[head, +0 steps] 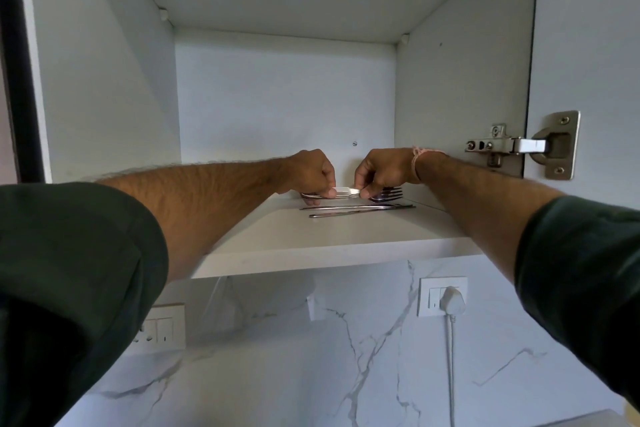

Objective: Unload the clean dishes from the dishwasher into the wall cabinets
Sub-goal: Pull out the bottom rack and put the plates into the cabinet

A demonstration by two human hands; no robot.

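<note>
Dark sleeves (pixel 69 288) — both hands pinch forks (pixel 346 191) on cabinet shelf (pixel 329 239).

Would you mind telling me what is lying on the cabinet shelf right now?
On the shelf lie two knives in front and forks behind, gripped by both hands. Fork handles are partly hidden by fingers.

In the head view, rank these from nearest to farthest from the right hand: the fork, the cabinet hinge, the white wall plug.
1. Fork: pinched by the right hand itself, on the shelf.
2. Cabinet hinge: off to the right, on the door.
3. White wall plug: below the shelf, on the marble wall.
</note>
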